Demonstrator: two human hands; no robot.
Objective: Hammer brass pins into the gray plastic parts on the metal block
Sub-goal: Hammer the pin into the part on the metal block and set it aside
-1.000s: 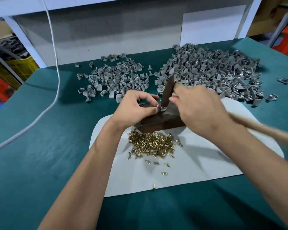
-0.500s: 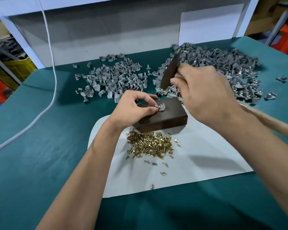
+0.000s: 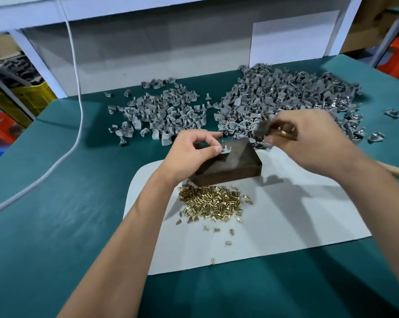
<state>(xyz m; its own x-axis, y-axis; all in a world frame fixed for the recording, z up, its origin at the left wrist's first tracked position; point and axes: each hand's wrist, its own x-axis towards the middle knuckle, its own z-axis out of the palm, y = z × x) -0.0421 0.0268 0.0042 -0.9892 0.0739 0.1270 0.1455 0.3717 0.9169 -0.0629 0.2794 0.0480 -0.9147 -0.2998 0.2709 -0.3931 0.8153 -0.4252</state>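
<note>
Gray plastic part (image 3: 226, 150) is sitting on the metal block (image 3: 230, 162), left hand (image 3: 194, 152) pinching it; right hand (image 3: 308, 143) is gripping the raised, blurred hammer (image 3: 262, 131). Striking squarely, clear of fingertips, seems wise.

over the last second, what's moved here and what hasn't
The right hand swung the hammer up off the metal block; it is now raised and blurred over the right gray pile. The left hand kept its pinch on the gray part atop the block. Block and brass pins stayed put.
</note>
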